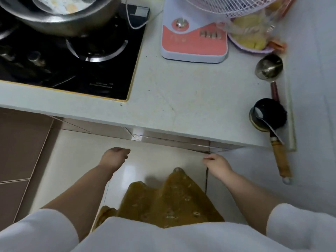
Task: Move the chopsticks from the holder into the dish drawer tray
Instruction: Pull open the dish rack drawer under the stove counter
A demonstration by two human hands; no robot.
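Note:
No chopsticks show in this view. A black cup-shaped holder [268,115] stands at the counter's right front corner with a metal spoon in it. Below the counter edge is a glossy white drawer front [160,151], seen from above and closed. My left hand [114,157] hovers in front of it with fingers curled and nothing in them. My right hand [216,164] has its fingertips bunched at the top corner of the front, beside a dark vertical seam [207,177]. Whether those fingers grip the edge cannot be told.
A black gas hob [81,57] with a steel pot [60,17] fills the counter's left. A pink-and-white fan base [194,40] stands at the back. A metal ladle [269,68] and a wooden-handled utensil [281,157] lie along the right edge. A brown cabinet [20,142] is at left.

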